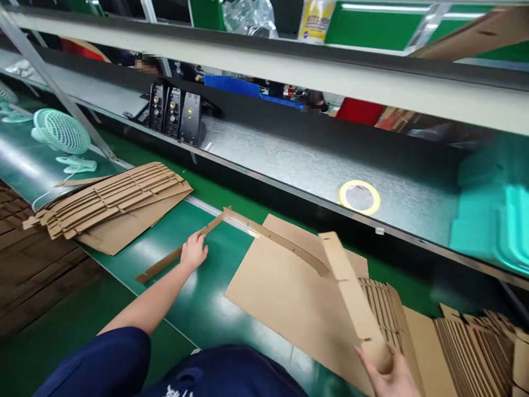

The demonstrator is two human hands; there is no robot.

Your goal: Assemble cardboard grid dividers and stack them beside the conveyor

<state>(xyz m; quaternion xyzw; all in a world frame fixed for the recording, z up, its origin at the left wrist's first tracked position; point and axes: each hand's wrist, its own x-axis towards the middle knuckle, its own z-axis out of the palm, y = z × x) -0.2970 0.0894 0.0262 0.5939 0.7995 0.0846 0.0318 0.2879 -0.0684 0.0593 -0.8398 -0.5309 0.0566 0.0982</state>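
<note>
Cardboard strips in both hands

The right hand (390, 372) grips a wide strip (351, 295) over a flat sheet (273, 286); the left hand (194, 252) pinches a slotted strip (162, 264), meeting a long strip (281, 241) on the green bench (209, 295).

1. Cardboard strips (349, 298): plain tan-brown.
2. Cardboard sheet (285, 286): plain tan.
3. Bench (215, 300): deep green.
4. Sleeve (107, 364): navy blue.
5. Clip fan (61, 131): pale mint green.
6. Tape roll (377, 201): yellow rim.
7. Bin (487, 231): turquoise.
8. Shelf surface (281, 160): mottled silver-grey.
</note>
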